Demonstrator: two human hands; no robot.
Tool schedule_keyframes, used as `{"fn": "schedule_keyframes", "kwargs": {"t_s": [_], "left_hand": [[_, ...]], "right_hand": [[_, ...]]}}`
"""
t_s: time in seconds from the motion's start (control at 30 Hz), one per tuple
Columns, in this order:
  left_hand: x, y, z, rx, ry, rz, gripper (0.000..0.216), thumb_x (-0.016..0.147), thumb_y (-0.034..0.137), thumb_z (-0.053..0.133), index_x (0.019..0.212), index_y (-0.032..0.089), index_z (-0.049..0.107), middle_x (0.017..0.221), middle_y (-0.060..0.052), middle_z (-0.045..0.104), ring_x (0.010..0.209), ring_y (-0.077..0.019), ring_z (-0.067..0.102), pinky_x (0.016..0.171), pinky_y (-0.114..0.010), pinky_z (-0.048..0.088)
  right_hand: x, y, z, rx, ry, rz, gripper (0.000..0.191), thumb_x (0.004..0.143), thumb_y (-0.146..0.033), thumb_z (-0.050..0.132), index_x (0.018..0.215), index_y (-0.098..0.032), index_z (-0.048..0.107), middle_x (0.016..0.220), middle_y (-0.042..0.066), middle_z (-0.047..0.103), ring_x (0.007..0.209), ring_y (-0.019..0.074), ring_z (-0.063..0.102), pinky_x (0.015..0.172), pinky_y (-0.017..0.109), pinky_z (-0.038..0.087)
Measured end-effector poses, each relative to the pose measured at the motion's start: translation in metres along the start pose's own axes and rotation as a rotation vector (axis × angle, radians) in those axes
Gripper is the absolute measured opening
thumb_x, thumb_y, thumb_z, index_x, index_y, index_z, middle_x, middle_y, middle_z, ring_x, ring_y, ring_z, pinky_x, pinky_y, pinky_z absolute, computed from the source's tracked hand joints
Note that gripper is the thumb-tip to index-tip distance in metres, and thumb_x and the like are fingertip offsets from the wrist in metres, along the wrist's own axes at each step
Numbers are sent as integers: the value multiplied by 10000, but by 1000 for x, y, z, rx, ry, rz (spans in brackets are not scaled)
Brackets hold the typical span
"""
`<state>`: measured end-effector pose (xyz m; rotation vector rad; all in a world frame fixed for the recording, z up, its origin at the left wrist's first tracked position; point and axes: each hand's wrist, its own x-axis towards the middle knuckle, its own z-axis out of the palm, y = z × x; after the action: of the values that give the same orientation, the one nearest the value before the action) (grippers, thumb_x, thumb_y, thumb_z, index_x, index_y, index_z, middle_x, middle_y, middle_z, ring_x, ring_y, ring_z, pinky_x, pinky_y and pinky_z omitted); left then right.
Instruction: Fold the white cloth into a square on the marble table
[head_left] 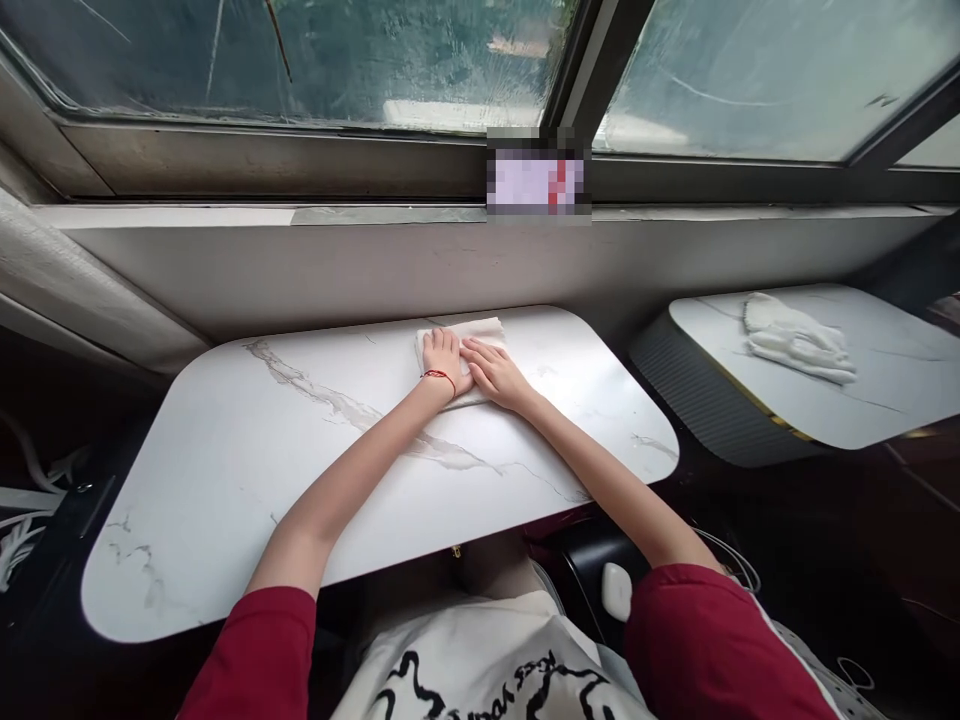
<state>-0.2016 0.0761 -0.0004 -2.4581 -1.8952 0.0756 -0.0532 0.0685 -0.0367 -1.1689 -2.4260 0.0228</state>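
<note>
A small white cloth (480, 328) lies flat on the white marble table (247, 450), near its far edge. My left hand (442, 358), with a red string at the wrist, presses flat on the cloth's left part with fingers stretched out. Beside it, my right hand (491, 372) also lies flat on the cloth, fingers extended toward the left hand. The two hands touch or nearly touch. Most of the cloth is hidden under them.
A white windowsill wall (300, 270) runs behind the table, below large windows. At the right stands a second marble table (885, 390) with a crumpled white cloth (795, 340) on it. Dark floor and cables lie at the left and lower right.
</note>
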Motion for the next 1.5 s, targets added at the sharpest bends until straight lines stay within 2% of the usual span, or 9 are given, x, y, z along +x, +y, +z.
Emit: {"fn": "schedule_keyframes", "kwargs": {"t_s": [0.2,0.3,0.43,0.63,0.77,0.97,1.2,1.33,1.5], "left_hand": [[-17,14,-6,-84,-66,63,913,827,497,437,1560,1,215,1665,-175,152,1556,-292,-30,1243,-457,5],[-32,27,-9,-71,-75,103,945,825,504,451,1551,-45,192,1654,-225,140,1550,-339,33,1241,-469,15],[-62,54,-15,17,-91,125,904,832,444,485,1525,-82,239,1612,-284,230,1512,-412,169,1224,-499,111],[-117,101,-16,82,-65,225,820,788,425,578,1462,-16,424,1544,-267,382,1439,-443,304,1173,-522,237],[-133,112,-7,48,-34,261,831,766,460,581,1454,13,445,1543,-247,396,1446,-459,284,1179,-550,217],[-116,105,8,-150,28,322,846,789,428,520,1479,-42,387,1582,-265,322,1500,-441,201,1231,-529,144],[-73,88,9,-173,72,339,847,837,431,444,1504,-70,296,1608,-285,242,1521,-390,164,1229,-510,137],[-44,79,8,-174,69,284,872,832,428,451,1504,-95,267,1607,-296,228,1522,-386,161,1234,-488,124],[-2,72,3,-177,77,206,845,849,425,438,1504,-83,276,1606,-279,254,1522,-369,171,1230,-477,133]], "right_hand": [[-35,-20,-13,-21,23,62,525,1043,-309,192,1453,-159,484,1531,122,472,1455,231,386,1151,447,358],[-57,-30,-20,-35,43,83,513,1042,-302,210,1454,-157,479,1525,126,479,1452,234,392,1155,454,357],[-91,-47,-33,-37,88,88,479,1026,-264,264,1418,-145,512,1488,141,520,1413,256,446,1124,466,393],[-149,-78,-57,43,229,170,366,974,-186,397,1253,-218,631,1205,90,711,1149,261,635,925,438,510],[-169,-89,-61,87,273,219,391,972,-178,414,1298,-248,619,1249,76,696,1162,265,630,932,454,511],[-162,-74,-59,108,194,296,485,999,-260,358,1458,-315,503,1375,60,629,1312,278,559,1031,501,481],[-130,-35,-55,43,-3,251,536,1043,-313,250,1573,-250,309,1577,80,408,1483,258,347,1128,495,384],[-101,-6,-55,40,-118,196,547,1050,-369,229,1574,-230,299,1610,82,347,1508,253,291,1137,478,368],[-64,35,-48,44,-127,144,552,1045,-355,216,1561,-197,328,1606,95,355,1508,245,293,1151,475,348]]}}
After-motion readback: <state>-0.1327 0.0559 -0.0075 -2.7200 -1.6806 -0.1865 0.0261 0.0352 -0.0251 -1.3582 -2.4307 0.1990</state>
